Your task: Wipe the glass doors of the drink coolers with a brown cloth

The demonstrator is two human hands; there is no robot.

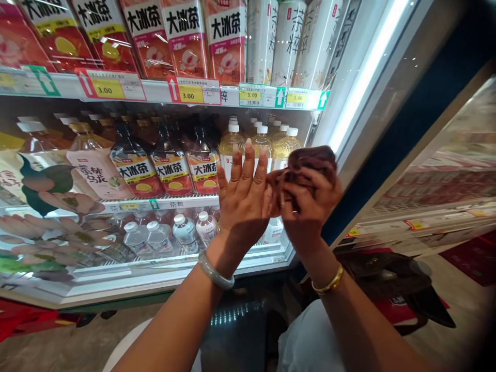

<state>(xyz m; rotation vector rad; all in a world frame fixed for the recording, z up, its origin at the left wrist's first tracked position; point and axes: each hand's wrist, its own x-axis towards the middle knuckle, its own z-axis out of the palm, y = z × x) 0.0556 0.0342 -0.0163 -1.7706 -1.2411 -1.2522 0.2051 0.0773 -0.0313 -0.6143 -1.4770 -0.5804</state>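
Dark brown cloth (312,160), bunched into a wad, is held in the right hand (308,206) in front of the open drinks cooler, level with its middle shelf and near the right door frame. The right-hand fingers (298,194) are curled tightly around the cloth, pinching it against the palm. A gold bangle (329,283) sits on the right wrist.

The left hand (242,199) is raised just beside the right, palm facing the cooler, touching the cloth's edge at the thumb side. Its fingers (248,165) are straight and held close together, only slightly fanned; it grips nothing. A pale jade bangle (215,271) circles the left wrist.

Directly behind both hands stand yellow tea bottles with white caps (261,144). To their left on the same shelf are dark iced tea bottles (170,165) with red and black labels. Below, the bottom shelf carries clear water bottles (186,232). The top shelf holds tall red-labelled bottles (186,36) and white-labelled bottles (287,41) above a rail of yellow price tags (191,93) reading 3.00. A lit vertical light strip (364,77) runs along the cooler's right frame
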